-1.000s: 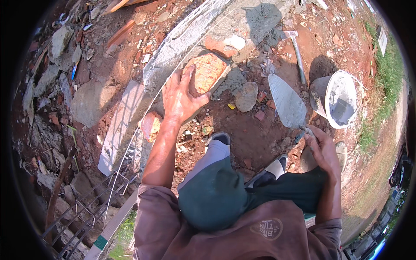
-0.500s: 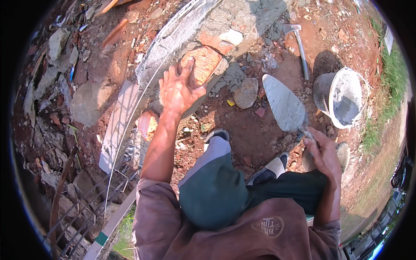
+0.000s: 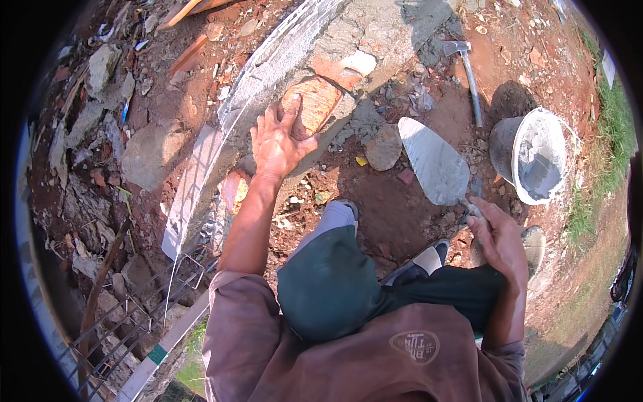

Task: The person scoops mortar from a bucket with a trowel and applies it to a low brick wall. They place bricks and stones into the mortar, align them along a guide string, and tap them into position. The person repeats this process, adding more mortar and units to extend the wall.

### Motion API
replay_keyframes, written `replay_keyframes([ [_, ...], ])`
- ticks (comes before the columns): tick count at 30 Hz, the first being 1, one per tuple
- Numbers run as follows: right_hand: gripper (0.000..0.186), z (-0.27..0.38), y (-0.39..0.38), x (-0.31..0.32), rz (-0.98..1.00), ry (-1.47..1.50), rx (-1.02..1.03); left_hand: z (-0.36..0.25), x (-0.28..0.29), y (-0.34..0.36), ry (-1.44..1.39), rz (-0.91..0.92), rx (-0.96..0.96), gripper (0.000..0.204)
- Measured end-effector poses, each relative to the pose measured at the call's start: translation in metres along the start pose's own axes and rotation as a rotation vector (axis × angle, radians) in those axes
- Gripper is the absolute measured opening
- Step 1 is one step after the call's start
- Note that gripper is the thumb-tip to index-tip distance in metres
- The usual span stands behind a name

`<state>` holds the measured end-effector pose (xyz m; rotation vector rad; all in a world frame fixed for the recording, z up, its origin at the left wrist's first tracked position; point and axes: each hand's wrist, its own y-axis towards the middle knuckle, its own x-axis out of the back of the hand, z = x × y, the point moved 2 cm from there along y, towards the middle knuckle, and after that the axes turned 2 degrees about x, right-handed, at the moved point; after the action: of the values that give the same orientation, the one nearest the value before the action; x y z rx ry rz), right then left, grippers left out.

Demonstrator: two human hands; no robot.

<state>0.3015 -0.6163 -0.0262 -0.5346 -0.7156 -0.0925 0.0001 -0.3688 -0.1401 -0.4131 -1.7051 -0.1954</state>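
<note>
The stone [image 3: 311, 108] is matt and rough, its orange face scored with shallow ridges. The trowel [image 3: 437, 164] has a flat metal blade, dulled by a grey film and faintly streaked. The hammer [image 3: 471, 87] looks like metal throughout, grey and dull, with a smooth shaft. The bucket [image 3: 504, 149] looks plastic, its outside matt and grimy, its pale rim smoother; the mortar [image 3: 539, 173] inside appears wet and smooth. The wall [image 3: 368, 30] has a coarse, gritty cement surface. The soil [image 3: 382, 211] is crumbly and matt. The plank [image 3: 189, 55] appears to be bare wood. The shirt [image 3: 335, 365] and trousers [image 3: 328, 285] are soft, matt cloth, creased in places.
</note>
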Motion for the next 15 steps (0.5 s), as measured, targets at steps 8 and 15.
replay_keyframes([
  [8,0.035,0.008,-0.001,-0.002,0.002,-0.017,0.04,0.008,-0.004,0.001,-0.057,-0.036,-0.021,0.087],
  [15,0.036,0.011,-0.005,-0.002,-0.04,0.034,-0.004,0.02,0.016,-0.012,-0.04,0.113,0.044,0.109],
])
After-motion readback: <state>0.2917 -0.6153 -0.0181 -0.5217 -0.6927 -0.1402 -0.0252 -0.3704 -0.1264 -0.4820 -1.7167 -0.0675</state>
